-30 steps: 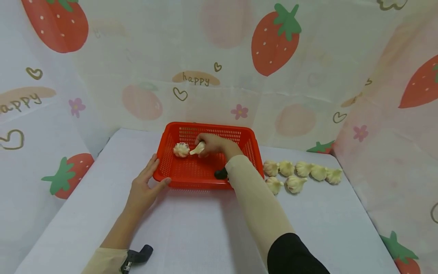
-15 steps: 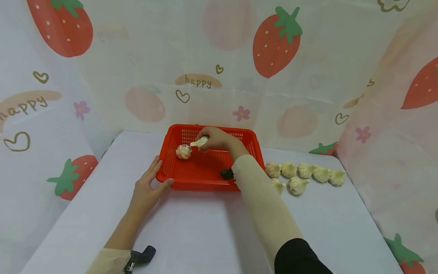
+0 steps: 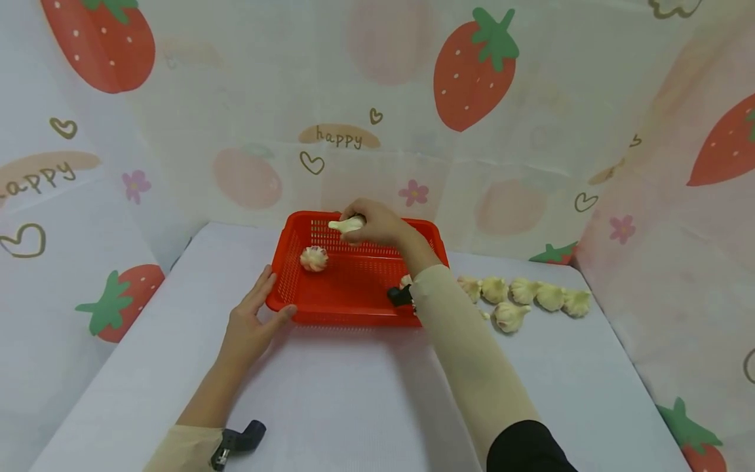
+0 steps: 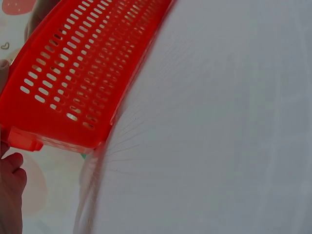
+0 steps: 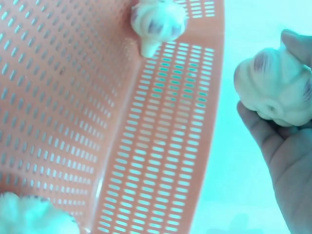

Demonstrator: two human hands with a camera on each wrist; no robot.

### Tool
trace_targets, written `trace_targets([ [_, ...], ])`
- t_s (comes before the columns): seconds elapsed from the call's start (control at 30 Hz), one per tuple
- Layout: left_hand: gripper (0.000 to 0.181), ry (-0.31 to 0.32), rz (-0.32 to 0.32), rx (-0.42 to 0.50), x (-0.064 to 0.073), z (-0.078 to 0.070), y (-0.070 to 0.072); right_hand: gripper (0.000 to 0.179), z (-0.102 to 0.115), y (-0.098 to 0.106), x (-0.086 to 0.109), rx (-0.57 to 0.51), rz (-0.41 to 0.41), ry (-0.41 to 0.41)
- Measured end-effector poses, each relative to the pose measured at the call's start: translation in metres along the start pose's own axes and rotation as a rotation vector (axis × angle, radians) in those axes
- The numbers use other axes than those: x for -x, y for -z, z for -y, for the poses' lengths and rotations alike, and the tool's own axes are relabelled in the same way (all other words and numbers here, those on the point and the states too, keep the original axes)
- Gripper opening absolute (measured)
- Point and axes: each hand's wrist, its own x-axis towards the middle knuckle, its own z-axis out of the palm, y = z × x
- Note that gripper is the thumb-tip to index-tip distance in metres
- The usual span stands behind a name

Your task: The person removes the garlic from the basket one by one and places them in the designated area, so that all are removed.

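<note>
In the head view my left hand (image 3: 246,328) holds the front-left corner of a red perforated plastic basket (image 3: 330,320), thumb at the near rim and fingers along the left side. My right hand (image 3: 377,223) grips a garlic bulb (image 3: 348,224) above the basket's back part, its pale stem pointing left. The right wrist view shows this bulb (image 5: 273,87) between thumb and fingers. One garlic bulb (image 3: 314,259) lies in the basket's left part. Another garlic bulb (image 3: 405,281) shows at the right, mostly hidden by the right sleeve and the wrist camera.
On the white table (image 3: 330,406), right of the basket, lie several more garlic bulbs (image 3: 510,317) in two loose rows. A fabric backdrop (image 3: 377,164) printed with strawberries stands behind the table and along both sides.
My right hand has lifted the garlic bulb up and back from low in the basket, away from the bulb at the left. My left hand stays at the basket's corner.
</note>
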Motion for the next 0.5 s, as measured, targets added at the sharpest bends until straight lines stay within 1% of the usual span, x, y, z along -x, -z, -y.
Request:
trace_targets([
  [0.13, 0.082, 0.011, 0.007, 0.004, 0.000, -0.001, 0.000, 0.033, 0.003, 0.006, 0.005, 0.023, -0.039, 0.028],
  [0.33, 0.082, 0.020, 0.010, 0.008, 0.000, -0.004, 0.000, 0.027, 0.010, 0.015, 0.017, 0.001, -0.085, 0.036],
  [0.5, 0.082, 0.013, 0.000, 0.008, 0.000, -0.002, -0.001, 0.024, 0.017, 0.022, 0.032, -0.016, -0.114, 0.056],
])
